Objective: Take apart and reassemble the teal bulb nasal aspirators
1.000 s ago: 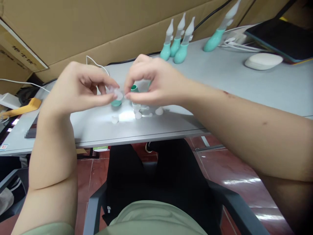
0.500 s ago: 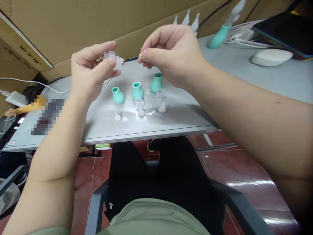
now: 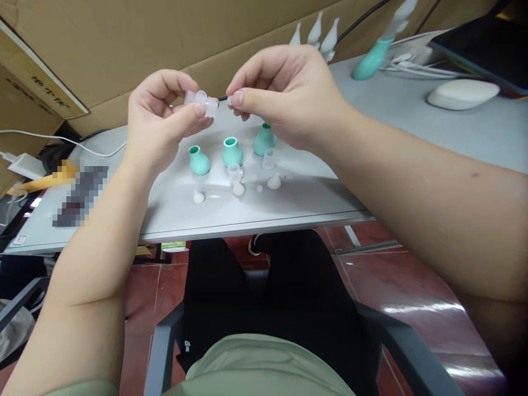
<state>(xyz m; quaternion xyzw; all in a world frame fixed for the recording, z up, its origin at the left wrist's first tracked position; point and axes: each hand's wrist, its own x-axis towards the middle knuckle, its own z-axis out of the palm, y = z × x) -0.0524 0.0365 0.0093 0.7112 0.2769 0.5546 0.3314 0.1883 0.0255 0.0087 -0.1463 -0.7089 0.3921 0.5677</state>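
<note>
Fingers of the left hand [image 3: 163, 113] pinch a translucent plastic tube with a side port [image 3: 212, 108]; those of the right hand [image 3: 284, 102] close narrowly on a small whitish piece [image 3: 229, 101], apart from the tube. Below, on the grey table [image 3: 181, 217], three white cone-shaped tips [image 3: 274, 181] and two translucent plastic cups [image 3: 235, 174] lie loose. Behind them, three mint-green bulbs [image 3: 199, 161] stand open-necked, unfitted. Farthest, one mint-green unit [image 3: 373, 59] is fully joined; three tapered white nozzles [image 3: 315, 30] show, lower parts hidden. Judgement: three sets appear unassembled.

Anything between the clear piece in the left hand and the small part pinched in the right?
Nothing: in the head view a narrow gap separates the clear piece from the small part, with black cable behind.
</note>
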